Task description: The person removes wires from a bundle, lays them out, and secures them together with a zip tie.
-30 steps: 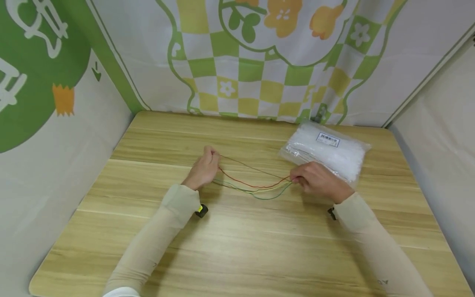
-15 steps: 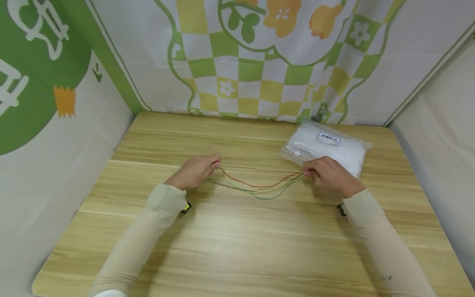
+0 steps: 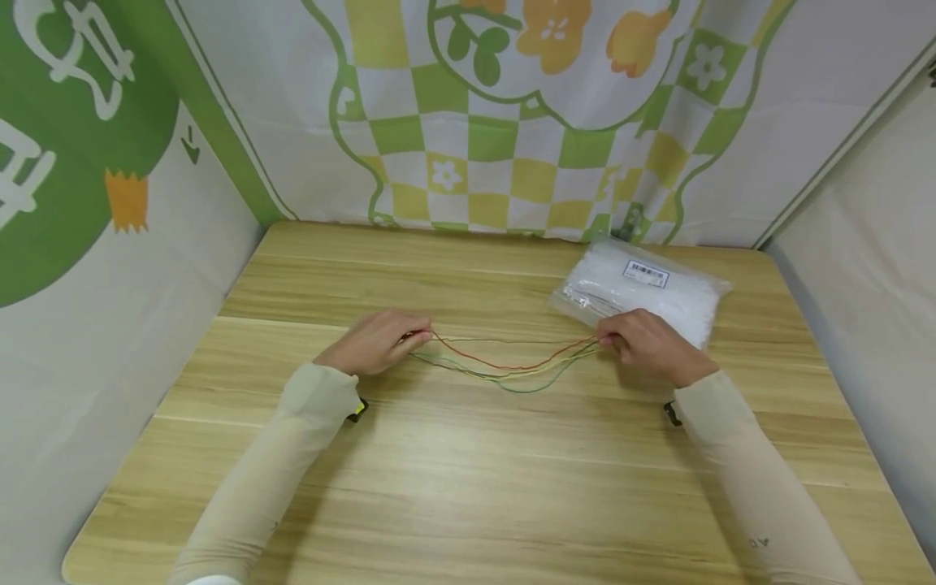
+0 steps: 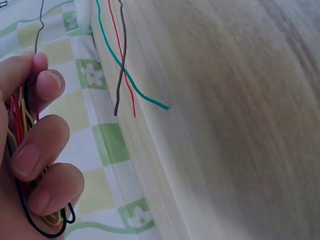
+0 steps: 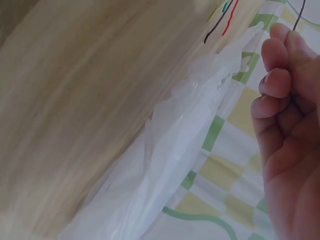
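Note:
My left hand (image 3: pixel 376 341), left of the table's middle, curls its fingers round a bundle of thin wires (image 4: pixel 20 117) in red, yellow and black. Its thumb and forefinger pinch one end of a dark wire (image 3: pixel 512 341). Across from it, my right hand (image 3: pixel 647 345) pinches the other end between thumb and fingertip, its remaining fingers curled in. The dark wire spans the gap almost straight. Nearer me, on the table, red wire (image 3: pixel 504 368), green wire (image 3: pixel 526 392) and yellow wire lie in a sagging curve. A dark wire end (image 4: pixel 117 100) lies beside them in the left wrist view.
A clear plastic bag (image 3: pixel 691 305) packed with white strips and bearing a barcode label (image 3: pixel 647 274) lies at the back right, just behind my right hand. The wood-grain table (image 3: pixel 468 487) ends at a checked cloth wall (image 3: pixel 493 175).
My left hand has moved left and nearer me, and my right hand has moved right. The dark wire between them has swung from slanting to nearly level. The wires on the table look much the same.

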A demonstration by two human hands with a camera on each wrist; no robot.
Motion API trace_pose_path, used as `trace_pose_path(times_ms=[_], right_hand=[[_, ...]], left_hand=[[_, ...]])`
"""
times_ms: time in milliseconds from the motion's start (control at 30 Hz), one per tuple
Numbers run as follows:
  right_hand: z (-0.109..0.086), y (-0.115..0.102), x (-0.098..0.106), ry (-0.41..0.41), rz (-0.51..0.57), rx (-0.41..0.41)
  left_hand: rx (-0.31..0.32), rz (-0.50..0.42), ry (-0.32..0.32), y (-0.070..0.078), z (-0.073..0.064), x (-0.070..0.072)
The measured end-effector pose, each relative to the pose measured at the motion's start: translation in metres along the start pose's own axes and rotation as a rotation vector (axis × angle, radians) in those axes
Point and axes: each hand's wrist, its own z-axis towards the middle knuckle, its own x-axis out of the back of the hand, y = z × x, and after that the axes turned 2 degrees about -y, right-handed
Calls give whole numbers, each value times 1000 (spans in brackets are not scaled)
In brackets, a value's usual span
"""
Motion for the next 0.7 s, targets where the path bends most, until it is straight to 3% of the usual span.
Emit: trace_pose_path(times_ms=[233,467,700], right_hand=[[2,1,-6,37,-12,65],[5,0,-7,-5,-27,30],[8,-4,-8,-59,-29,4]], left_hand=[[11,44,8,-5,-4,-3],[6,68,3,-6,-7,-5],[106,80,-55,-4,-7,-6]])
